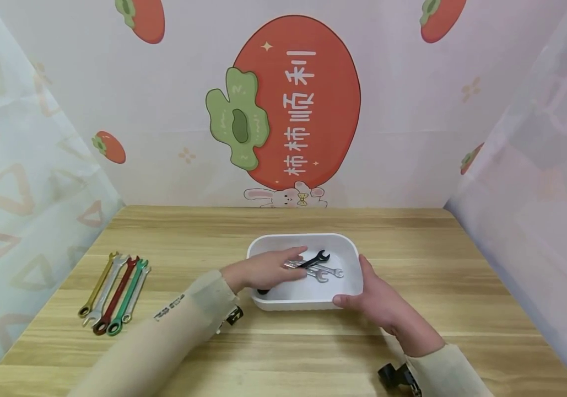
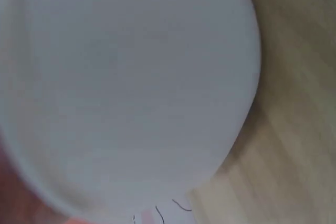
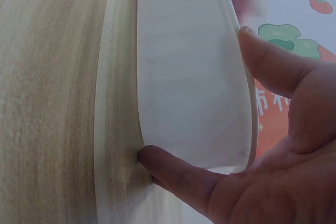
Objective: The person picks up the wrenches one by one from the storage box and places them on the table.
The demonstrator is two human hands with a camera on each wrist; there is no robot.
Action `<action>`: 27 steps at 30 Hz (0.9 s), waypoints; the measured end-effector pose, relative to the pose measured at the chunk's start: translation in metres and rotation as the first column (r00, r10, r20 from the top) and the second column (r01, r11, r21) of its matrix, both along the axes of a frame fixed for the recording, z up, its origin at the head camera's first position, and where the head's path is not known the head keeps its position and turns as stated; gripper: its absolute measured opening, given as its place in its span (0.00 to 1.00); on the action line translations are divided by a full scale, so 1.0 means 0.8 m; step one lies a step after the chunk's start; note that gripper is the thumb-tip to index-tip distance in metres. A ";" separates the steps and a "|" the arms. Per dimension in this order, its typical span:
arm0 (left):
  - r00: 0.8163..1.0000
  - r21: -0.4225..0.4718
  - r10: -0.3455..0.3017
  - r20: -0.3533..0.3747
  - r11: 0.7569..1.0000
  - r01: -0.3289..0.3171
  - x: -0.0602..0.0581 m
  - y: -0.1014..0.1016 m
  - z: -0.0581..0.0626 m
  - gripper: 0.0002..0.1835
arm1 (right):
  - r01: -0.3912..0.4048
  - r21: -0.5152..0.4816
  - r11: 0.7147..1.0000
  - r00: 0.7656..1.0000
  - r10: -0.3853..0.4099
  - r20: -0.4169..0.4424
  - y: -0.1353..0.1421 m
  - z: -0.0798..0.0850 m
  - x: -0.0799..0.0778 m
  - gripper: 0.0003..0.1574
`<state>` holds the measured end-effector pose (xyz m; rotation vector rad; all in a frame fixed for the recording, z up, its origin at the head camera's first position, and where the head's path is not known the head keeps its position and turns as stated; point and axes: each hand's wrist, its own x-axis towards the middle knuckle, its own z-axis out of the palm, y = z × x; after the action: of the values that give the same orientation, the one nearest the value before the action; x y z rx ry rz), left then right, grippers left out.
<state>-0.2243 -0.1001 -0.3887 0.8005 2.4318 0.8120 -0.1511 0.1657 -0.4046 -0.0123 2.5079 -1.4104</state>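
Note:
A white plastic tub (image 1: pixel 308 305) sits on the table with several wrenches inside, among them a black wrench (image 1: pixel 319 259) lying over silver wrenches (image 1: pixel 333 272). My left hand (image 1: pixel 273 268) reaches in over the tub's left side, fingers extended above the black wrench, whose other end shows below the palm. In the left wrist view the tub's wall (image 2: pixel 147 87) hides that hand's fingers. At the tub's right end my right hand (image 1: pixel 374 295) grips it. The right wrist view has the thumb (image 3: pixel 268 59) at the rim and a finger (image 3: pixel 178 171) low at the base.
On the table's left side several combination wrenches lie side by side: a gold wrench (image 1: pixel 98 284), a silver wrench (image 1: pixel 109 289), a red wrench (image 1: pixel 119 295), a green wrench (image 1: pixel 129 298) and a smaller silver wrench (image 1: pixel 138 294). Printed cloth walls (image 1: pixel 392 182) stand behind and beside the wooden table (image 1: pixel 437 264).

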 end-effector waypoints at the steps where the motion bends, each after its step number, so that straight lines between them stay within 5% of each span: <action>1: 0.999 -0.025 0.006 -0.036 1.000 -0.007 -0.002 0.003 -0.004 0.38 | -0.003 0.003 1.000 1.000 0.003 0.000 0.000 0.001 0.000 0.79; 13: 0.957 -0.155 0.058 -0.283 0.982 -0.105 -0.009 0.020 -0.018 0.45 | 0.009 0.023 1.000 1.000 -0.009 0.028 0.000 -0.001 -0.001 0.80; 22: 0.960 -0.163 0.065 -0.274 0.980 -0.113 -0.009 0.021 -0.023 0.44 | 0.010 0.029 1.000 1.000 -0.010 0.025 -0.001 -0.002 -0.001 0.80; 27: 0.976 -0.116 0.109 -0.190 0.984 -0.133 -0.013 0.021 -0.023 0.44 | 0.011 0.038 0.999 1.000 -0.012 0.025 -0.001 -0.001 -0.001 0.80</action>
<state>-0.2347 -0.0831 -0.4073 0.7113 2.6879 0.6422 -0.1518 0.1651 -0.4052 0.0269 2.5171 -1.3587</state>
